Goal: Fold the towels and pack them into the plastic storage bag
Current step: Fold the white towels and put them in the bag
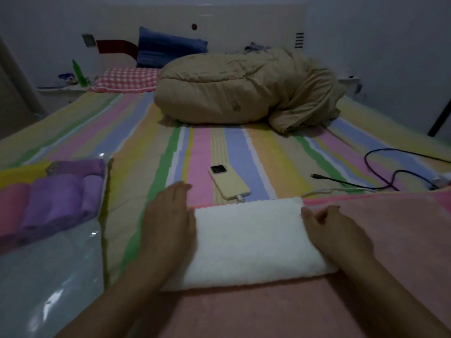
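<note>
A folded white towel [249, 242] lies on a spread pink towel [305, 311] at the near edge of the bed. My left hand [168, 220] rests flat on the white towel's left end, fingers together and pointing away. My right hand [334, 232] presses on its right end, fingers curled at the edge. At the left lies the clear plastic storage bag [48, 272], holding rolled purple towels [58, 198] and a pink one [12, 206].
A yellow phone [229, 182] on a white charging cable lies just beyond the white towel. Black cables [390, 176] loop at the right. A bundled beige quilt [244, 89] and pillows sit at the far end of the striped sheet [151, 147].
</note>
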{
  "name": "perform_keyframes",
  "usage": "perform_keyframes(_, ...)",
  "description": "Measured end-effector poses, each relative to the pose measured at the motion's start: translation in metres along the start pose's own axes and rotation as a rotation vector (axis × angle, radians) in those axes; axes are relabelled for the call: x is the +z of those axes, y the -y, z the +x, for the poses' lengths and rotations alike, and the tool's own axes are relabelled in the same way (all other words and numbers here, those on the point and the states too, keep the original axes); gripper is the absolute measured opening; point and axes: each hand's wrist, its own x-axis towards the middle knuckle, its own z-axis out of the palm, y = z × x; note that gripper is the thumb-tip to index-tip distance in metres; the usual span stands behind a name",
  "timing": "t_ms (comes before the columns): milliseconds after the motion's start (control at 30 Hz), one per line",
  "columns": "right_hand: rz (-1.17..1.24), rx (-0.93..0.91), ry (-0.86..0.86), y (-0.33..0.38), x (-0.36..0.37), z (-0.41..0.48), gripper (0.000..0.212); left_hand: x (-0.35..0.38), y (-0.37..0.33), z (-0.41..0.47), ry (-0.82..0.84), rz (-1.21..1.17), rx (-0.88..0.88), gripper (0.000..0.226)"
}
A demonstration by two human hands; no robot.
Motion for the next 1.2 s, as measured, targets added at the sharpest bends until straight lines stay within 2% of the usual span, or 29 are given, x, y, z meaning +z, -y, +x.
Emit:
perform_keyframes(33,-0.014,0.022,0.077,-0.003,-0.002,-0.004,0.058,0.003,-0.014,-0.001,0.01,-0.051,0.062,0.038)
perform_keyframes(100,-0.014,0.042,0.211,-0.007,-0.007,-0.013,0.065,0.014,-0.04,-0.009,0.12,-0.082,0.147,0.047)
perform_keyframes(200,0.138,0.055,0.291,-0.004,-0.016,-0.026,0.07,0.036,-0.055,-0.025,0.284,0.008,0.155,0.063)
perform_keyframes(333,0.479,0.05,0.238,-0.002,-0.026,-0.048,0.053,0.055,-0.053,-0.036,0.33,0.062,0.097,0.061)
perform_keyframes(433,1.005,0.116,0.203,0.004,-0.007,-0.072,0.035,0.054,-0.055,-0.035,0.316,0.03,0.094,0.062)
perform_keyframes(500,1.334,0.17,0.167,0.018,0.014,-0.089,0.039,0.046,-0.056,-0.035,0.323,0.004,0.077,0.069)
perform_keyframes(567,1.414,0.195,-0.002,0.035,0.031,-0.099,0.052,0.034,-0.057,-0.036,0.252,-0.06,0.046,0.07)
perform_keyframes(633,1.321,0.177,-0.154,0.055,0.034,-0.107,0.065,0.016,-0.057,-0.04,0.158,-0.178,-0.006,0.065)
perform_keyframes(700,1.196,0.074,-0.244,0.076,0.028,-0.111,0.055,-0.002,-0.048,-0.047,0.044,-0.399,-0.125,0.057)
perform_keyframes(767,1.096,-0.115,-0.285,0.097,0.022,-0.117,0.041,-0.022,-0.03,-0.05,0.049,-0.634,-0.326,0.045)
perform_keyframes(833,0.933,-0.326,-0.247,0.122,0.022,-0.126,0.049,-0.035,-0.006,-0.05,0.068,-0.861,-0.512,0.029)
perform_keyframes(900,0.732,-0.593,-0.21,0.141,0.032,-0.138,0.058,-0.044,0.015,-0.05,0.039,-1.042,-0.686,0.033)
perform_keyframes(967,0.378,-0.871,-0.193,0.149,0.056,-0.144,0.067,-0.048,0.032,-0.054,0.018,-1.094,-0.811,0.034)
perform_keyframes(1033,0.071,-1.02,-0.169,0.148,0.077,-0.146,0.064,-0.05,0.041,-0.059,0.061,-1.091,-0.908,0.029)
perform_keyframes(1067,-0.005,-1.037,-0.139,0.146,0.081,-0.146,0.056,-0.048,0.044,-0.061,0.102,-1.082,-0.932,0.025)
perform_keyframes(1133,-0.04,-1.042,-0.028,0.141,0.082,-0.148,0.057,-0.044,0.049,-0.063,0.185,-1.036,-0.927,0.021)
perform_keyframes(1200,-0.039,-1.071,-0.03,0.136,0.081,-0.147,0.053,-0.037,0.054,-0.063,0.232,-1.0,-0.917,0.026)
